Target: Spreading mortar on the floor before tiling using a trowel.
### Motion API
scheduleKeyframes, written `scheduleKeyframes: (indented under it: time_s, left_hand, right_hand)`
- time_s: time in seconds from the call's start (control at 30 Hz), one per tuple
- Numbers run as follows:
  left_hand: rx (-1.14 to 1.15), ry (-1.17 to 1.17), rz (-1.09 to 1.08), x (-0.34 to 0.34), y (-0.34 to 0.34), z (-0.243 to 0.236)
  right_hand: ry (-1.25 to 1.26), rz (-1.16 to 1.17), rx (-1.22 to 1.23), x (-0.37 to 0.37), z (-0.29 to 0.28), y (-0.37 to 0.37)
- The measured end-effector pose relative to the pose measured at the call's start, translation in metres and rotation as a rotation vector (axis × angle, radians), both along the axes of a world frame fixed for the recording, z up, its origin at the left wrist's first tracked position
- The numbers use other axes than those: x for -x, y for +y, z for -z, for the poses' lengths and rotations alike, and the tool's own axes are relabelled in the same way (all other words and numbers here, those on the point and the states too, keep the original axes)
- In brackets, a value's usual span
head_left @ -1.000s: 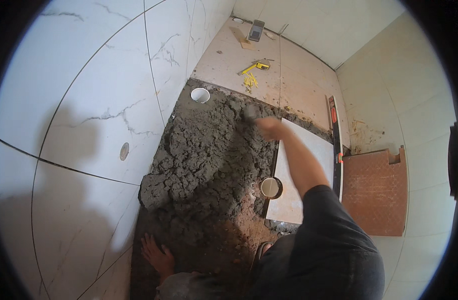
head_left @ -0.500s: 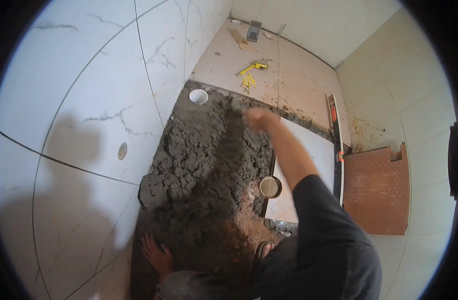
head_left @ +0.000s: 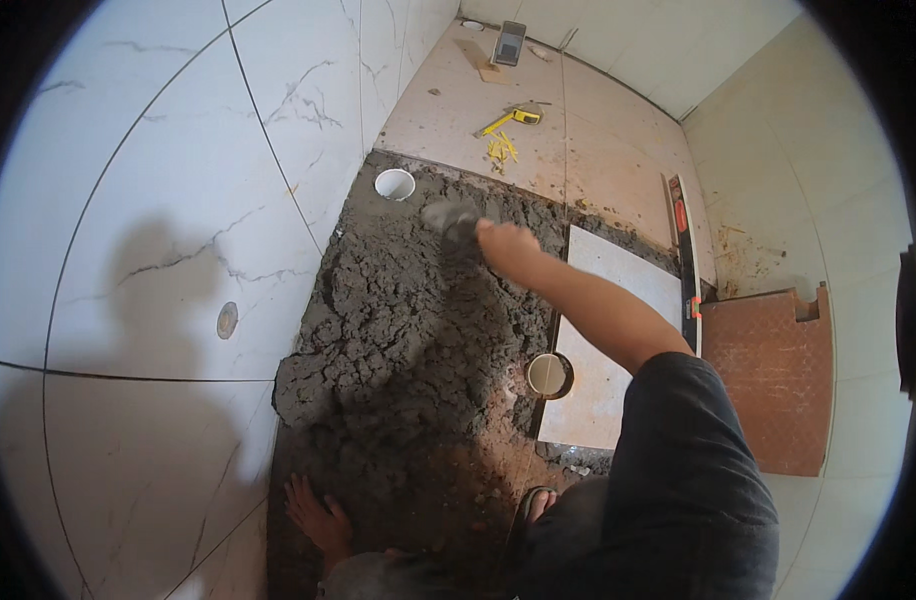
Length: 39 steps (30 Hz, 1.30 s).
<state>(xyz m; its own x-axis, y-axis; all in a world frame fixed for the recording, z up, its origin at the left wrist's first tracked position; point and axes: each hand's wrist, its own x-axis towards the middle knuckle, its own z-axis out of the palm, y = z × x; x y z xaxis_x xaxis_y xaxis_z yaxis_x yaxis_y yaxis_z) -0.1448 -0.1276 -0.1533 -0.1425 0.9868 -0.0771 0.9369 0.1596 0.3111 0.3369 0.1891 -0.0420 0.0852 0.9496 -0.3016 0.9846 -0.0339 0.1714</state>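
Note:
My right hand is closed round the grip of a trowel, whose blade is at the far part of the grey mortar bed. The blade is just right of a white pipe opening set in the mortar. Low on the left, my left hand rests on the dark floor beside the wall, fingers spread, holding nothing. The mortar is lumpy and cracked, and shadow covers its near part.
Right of the mortar lies a pale tile, with a second pipe opening at its left edge and a spirit level along its right. A brown tile stands against the right wall. Farther back lie a tape measure and a phone.
My right hand and the trowel have shifted slightly left and nearer, and the blade is now sharper to see. My left hand stays in place. The whole view has tilted a little.

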Motion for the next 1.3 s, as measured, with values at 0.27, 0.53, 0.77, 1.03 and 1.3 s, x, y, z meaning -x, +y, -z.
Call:
scheduleKeyframes:
  time_s: [0.27,0.53,0.77,1.03,1.3]
  left_hand:
    - [0.0,0.015,0.023,0.012,-0.006,0.011]
    - [-0.09,0.007,0.07,0.013,-0.004,0.014]
    - [-0.113,0.009,0.058,0.01,-0.008,0.009]
    - [-0.126,0.0,0.09,0.007,0.002,0.018]
    - [-0.118,0.03,0.068,0.002,0.001,0.005]
  right_hand:
    - [0.099,0.194,0.167,-0.025,-0.016,0.034]
    - [0.076,0.304,-0.104,-0.089,0.045,0.014]
    - [0.483,0.707,0.456,-0.112,-0.008,-0.01]
    - [0.372,0.017,0.307,-0.178,0.059,-0.067]
    - [0.788,0.788,0.289,-0.115,-0.011,-0.072]
